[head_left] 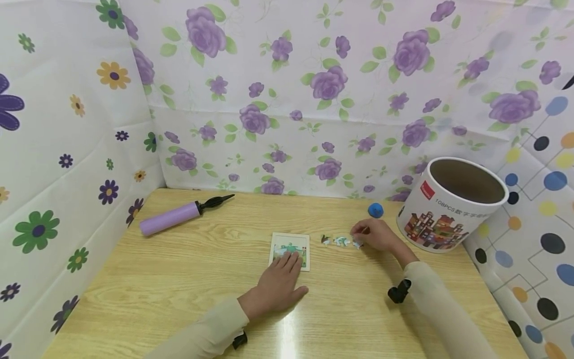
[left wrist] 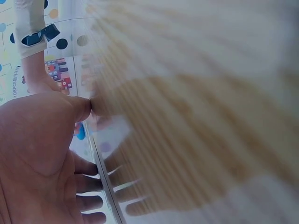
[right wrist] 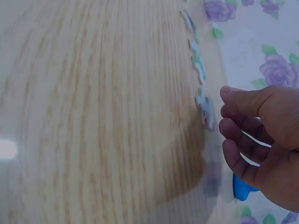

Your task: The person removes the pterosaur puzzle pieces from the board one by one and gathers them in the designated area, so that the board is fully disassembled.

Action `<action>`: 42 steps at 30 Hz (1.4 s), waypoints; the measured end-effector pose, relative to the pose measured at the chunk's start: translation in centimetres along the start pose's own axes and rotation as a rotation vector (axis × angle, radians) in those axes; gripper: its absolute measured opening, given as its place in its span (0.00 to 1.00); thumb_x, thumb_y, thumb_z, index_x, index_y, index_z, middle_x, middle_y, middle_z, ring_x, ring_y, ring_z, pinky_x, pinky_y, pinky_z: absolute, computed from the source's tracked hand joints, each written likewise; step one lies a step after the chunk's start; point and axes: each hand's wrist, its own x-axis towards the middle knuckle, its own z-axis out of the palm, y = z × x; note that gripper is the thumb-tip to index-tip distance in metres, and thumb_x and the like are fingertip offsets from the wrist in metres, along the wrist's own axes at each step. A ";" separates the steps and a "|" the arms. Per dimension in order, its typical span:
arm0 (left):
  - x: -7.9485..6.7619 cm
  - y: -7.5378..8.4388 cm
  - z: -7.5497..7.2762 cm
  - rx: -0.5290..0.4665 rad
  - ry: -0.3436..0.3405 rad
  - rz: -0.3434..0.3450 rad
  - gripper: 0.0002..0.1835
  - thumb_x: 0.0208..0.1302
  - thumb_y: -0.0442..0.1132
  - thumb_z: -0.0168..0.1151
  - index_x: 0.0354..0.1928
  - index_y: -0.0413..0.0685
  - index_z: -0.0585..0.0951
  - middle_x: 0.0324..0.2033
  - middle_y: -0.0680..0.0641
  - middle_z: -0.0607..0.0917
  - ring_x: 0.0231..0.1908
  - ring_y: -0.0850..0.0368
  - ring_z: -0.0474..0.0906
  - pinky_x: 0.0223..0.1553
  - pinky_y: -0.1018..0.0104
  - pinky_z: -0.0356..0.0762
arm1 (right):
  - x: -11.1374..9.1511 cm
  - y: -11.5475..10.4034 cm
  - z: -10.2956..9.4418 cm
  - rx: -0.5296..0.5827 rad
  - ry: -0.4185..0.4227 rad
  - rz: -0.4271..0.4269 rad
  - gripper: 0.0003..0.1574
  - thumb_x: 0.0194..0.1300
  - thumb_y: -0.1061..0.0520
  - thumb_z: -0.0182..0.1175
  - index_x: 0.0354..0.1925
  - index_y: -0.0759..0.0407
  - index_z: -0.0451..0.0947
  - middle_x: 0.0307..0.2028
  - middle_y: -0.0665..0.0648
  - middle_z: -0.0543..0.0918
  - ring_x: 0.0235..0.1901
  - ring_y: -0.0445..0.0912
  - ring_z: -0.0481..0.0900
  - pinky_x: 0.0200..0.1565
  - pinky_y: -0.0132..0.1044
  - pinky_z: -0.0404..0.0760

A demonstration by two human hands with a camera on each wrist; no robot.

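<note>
A small square puzzle tray with a pale border and a green-and-blue picture lies mid-table. On its lower part rest the straight fingers of my left hand, thumb spread to the side; they hide some of the picture. To the right, several loose jigsaw pieces lie in a row, among them a brown-and-white piece and a white-and-green piece. My right hand is at the rightmost piece. Its fingers are loosely bent, and the right wrist view shows that piece on the table just beyond the fingertips.
A small blue object sits behind my right hand. At the right stands a big white bucket with printed blocks on its side. A purple hand pump with a black nozzle lies at the back left. Patterned cloths border the table.
</note>
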 end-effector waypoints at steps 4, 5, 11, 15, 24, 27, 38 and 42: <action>-0.1 -0.2 0.1 0.017 0.013 0.018 0.41 0.79 0.62 0.42 0.79 0.38 0.57 0.79 0.38 0.57 0.78 0.43 0.52 0.75 0.49 0.56 | 0.2 -1.4 -0.1 0.029 -0.011 -0.031 0.09 0.70 0.58 0.67 0.47 0.56 0.88 0.42 0.52 0.88 0.42 0.48 0.85 0.47 0.48 0.84; -0.1 -0.2 0.2 0.019 0.018 0.024 0.41 0.80 0.62 0.42 0.79 0.38 0.56 0.79 0.38 0.57 0.78 0.42 0.52 0.75 0.48 0.56 | 0.3 -1.7 -0.1 0.032 -0.014 -0.043 0.09 0.70 0.58 0.66 0.47 0.57 0.88 0.42 0.53 0.88 0.42 0.48 0.85 0.46 0.48 0.85; -0.3 -0.3 0.3 0.003 0.024 0.025 0.41 0.80 0.62 0.42 0.80 0.39 0.56 0.79 0.39 0.57 0.78 0.43 0.52 0.74 0.45 0.58 | 0.9 -3.9 0.4 0.026 -0.018 -0.112 0.12 0.71 0.57 0.66 0.49 0.59 0.87 0.44 0.54 0.88 0.41 0.48 0.85 0.45 0.46 0.84; -0.3 -0.2 0.1 -0.013 0.021 0.011 0.41 0.79 0.62 0.43 0.80 0.40 0.56 0.79 0.40 0.57 0.78 0.44 0.54 0.73 0.46 0.59 | 1.4 -5.5 0.9 0.030 -0.030 -0.130 0.13 0.71 0.56 0.66 0.51 0.60 0.86 0.44 0.53 0.88 0.42 0.48 0.85 0.45 0.45 0.84; -0.2 -0.1 0.0 0.011 0.005 0.007 0.41 0.79 0.63 0.43 0.80 0.40 0.56 0.79 0.40 0.57 0.78 0.45 0.55 0.73 0.49 0.61 | 2.8 -8.4 2.2 0.075 -0.058 -0.156 0.14 0.71 0.56 0.66 0.52 0.60 0.86 0.44 0.52 0.88 0.42 0.47 0.86 0.44 0.45 0.85; -0.2 -0.1 -0.2 0.020 0.005 0.005 0.41 0.78 0.62 0.43 0.79 0.40 0.57 0.79 0.39 0.58 0.77 0.45 0.56 0.72 0.49 0.62 | 3.3 -9.1 2.7 0.095 -0.085 -0.161 0.15 0.71 0.57 0.65 0.53 0.61 0.85 0.43 0.53 0.88 0.41 0.46 0.86 0.44 0.44 0.85; -0.8 0.0 -0.8 0.039 0.001 0.019 0.42 0.78 0.62 0.46 0.78 0.36 0.59 0.77 0.38 0.61 0.77 0.44 0.57 0.72 0.49 0.64 | 5.3 -11.3 4.8 0.090 -0.123 -0.196 0.13 0.71 0.57 0.65 0.51 0.61 0.86 0.43 0.53 0.88 0.41 0.47 0.85 0.42 0.39 0.84; -1.3 0.1 -1.3 0.049 -0.009 0.046 0.41 0.78 0.61 0.47 0.77 0.35 0.60 0.77 0.37 0.61 0.77 0.44 0.56 0.73 0.50 0.62 | 5.9 -11.7 5.7 0.090 -0.137 -0.218 0.13 0.71 0.58 0.65 0.51 0.60 0.86 0.43 0.52 0.88 0.40 0.45 0.85 0.43 0.38 0.84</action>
